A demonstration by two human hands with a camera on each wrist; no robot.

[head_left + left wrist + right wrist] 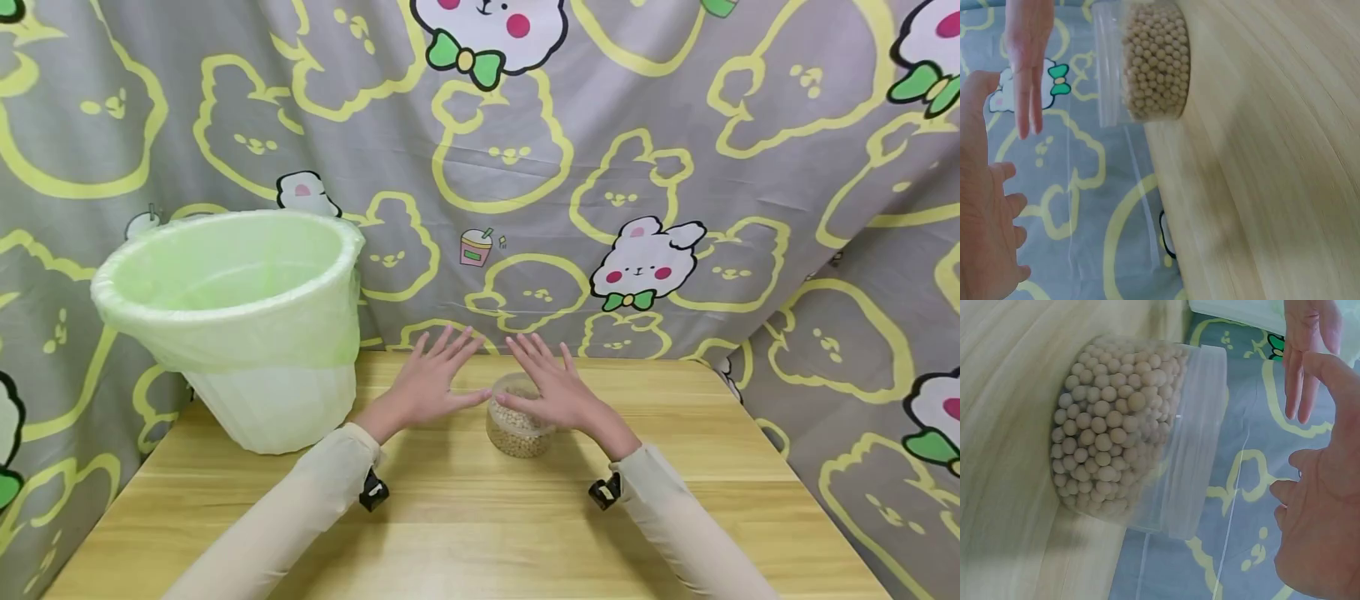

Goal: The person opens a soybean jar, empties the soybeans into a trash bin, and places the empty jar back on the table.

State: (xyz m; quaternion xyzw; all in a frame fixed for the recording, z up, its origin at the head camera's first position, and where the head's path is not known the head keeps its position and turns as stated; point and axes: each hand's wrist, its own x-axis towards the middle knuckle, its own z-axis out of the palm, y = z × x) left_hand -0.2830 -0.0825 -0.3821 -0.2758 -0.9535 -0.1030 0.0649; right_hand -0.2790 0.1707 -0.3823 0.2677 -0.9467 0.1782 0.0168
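A clear round jar (519, 427) with a translucent lid (1196, 444) stands upright on the table, more than half full of small beige balls (1107, 425). My left hand (433, 385) hovers left of the jar, fingers spread and straight, holding nothing. On the other side, my right hand (553, 390) is spread above the jar's right edge and partly covers its lid in the head view. Both palms face down and forward, thumbs pointing toward each other. In the left wrist view the left hand (988, 200) appears apart from the jar.
A large pale bin (277, 392) lined with a light green bag (225, 325) stands at the table's left. Behind the wooden table (480, 533) hangs a grey curtain (405, 150) with yellow cartoon outlines. Each wrist carries a small black camera.
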